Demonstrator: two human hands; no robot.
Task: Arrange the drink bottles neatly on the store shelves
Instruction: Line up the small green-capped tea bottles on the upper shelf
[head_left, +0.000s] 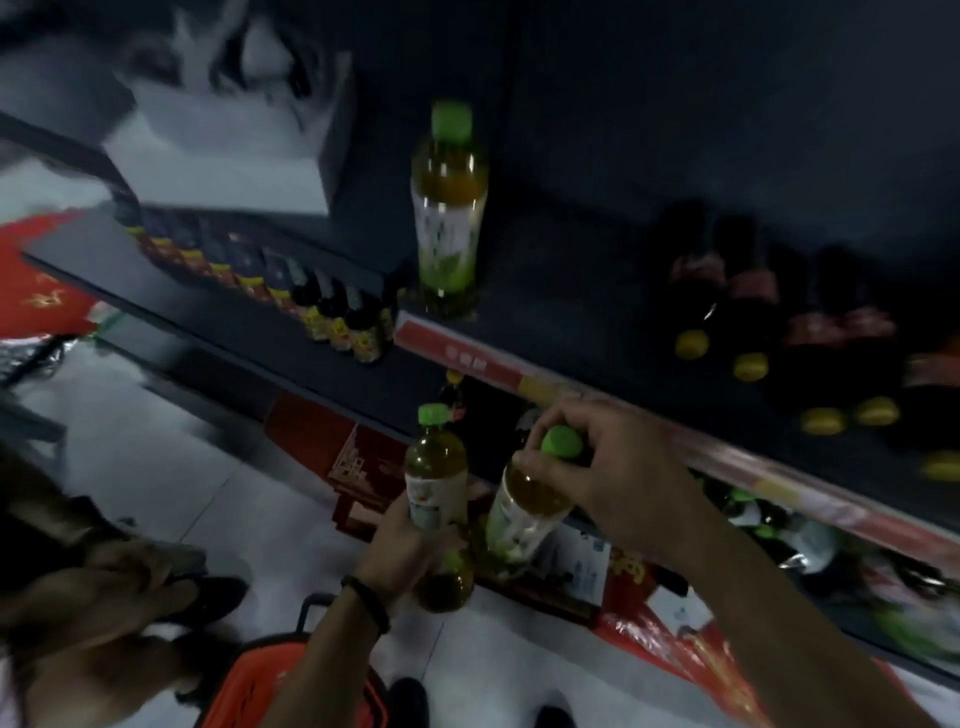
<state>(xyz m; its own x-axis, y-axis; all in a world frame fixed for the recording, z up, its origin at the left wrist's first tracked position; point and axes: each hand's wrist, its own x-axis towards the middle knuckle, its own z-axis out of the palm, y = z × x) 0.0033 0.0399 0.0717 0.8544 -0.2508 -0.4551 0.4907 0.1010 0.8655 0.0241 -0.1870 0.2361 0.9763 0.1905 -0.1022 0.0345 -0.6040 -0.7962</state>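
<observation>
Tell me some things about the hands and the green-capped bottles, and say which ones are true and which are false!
1. Each hand holds a green-capped bottle. True: the left hand grips one bottle by its body, and the right hand grips another bottle at its cap.
2. One green-capped bottle stands upright on the shelf. True.
3. The bottles on the right of the shelf have blue caps. False: those dark bottles have yellow caps.
4. The left wrist is bare. False: it wears a dark wristband.
</observation>
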